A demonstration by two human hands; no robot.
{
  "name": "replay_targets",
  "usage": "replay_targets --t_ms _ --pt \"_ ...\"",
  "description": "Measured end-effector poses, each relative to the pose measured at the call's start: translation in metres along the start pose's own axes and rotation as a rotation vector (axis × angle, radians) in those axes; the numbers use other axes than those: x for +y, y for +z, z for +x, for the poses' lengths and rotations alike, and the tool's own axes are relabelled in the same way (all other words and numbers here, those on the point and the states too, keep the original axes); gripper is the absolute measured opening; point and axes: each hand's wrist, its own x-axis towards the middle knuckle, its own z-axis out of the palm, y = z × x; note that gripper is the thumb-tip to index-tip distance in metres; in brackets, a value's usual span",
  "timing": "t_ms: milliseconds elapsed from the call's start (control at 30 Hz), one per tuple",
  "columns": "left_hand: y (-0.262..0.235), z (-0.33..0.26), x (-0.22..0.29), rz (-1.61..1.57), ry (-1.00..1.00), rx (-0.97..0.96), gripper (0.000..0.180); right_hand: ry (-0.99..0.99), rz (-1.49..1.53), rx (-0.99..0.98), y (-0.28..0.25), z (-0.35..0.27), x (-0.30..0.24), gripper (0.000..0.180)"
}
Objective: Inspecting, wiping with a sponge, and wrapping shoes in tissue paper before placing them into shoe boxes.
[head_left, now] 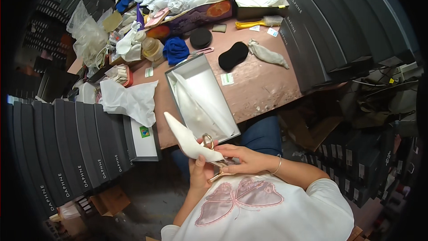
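Note:
I hold a white pointed-toe shoe [189, 141] with a gold buckle and heel over my lap, its toe pointing up and left. My left hand [200, 174] grips it from below near the heel. My right hand [243, 158] closes on its back part from the right, a thin bracelet on that wrist. Just beyond the shoe an open grey shoe box [203, 99] lined with white tissue paper lies on the brown table [263, 85].
Rows of dark shoe boxes [76, 147] stand at my left and more [330, 27] at the right. Crumpled white paper [129, 100], a blue cloth [176, 50], black pads [232, 56], a grey pouch [267, 54] and a cluttered purple box [196, 15] cover the table.

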Motion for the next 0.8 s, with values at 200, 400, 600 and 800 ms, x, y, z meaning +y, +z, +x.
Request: replay_targets --t_ms 200,400,600,800 --pt "-0.003 0.016 0.012 0.0 0.034 -0.012 0.057 0.022 -0.451 0.676 -0.127 0.032 0.006 0.024" --pt "0.015 0.03 0.011 -0.098 -0.048 -0.011 0.066 0.021 -1.025 0.997 -0.283 0.1 0.063 0.022" --pt "0.016 0.029 0.013 -0.113 -0.094 -0.016 0.06 0.156 -1.265 0.931 -0.306 0.124 0.113 0.019" --pt "-0.001 0.032 0.002 -0.194 -0.091 -0.041 0.072 0.169 -0.342 0.79 -0.262 0.061 0.076 0.023"
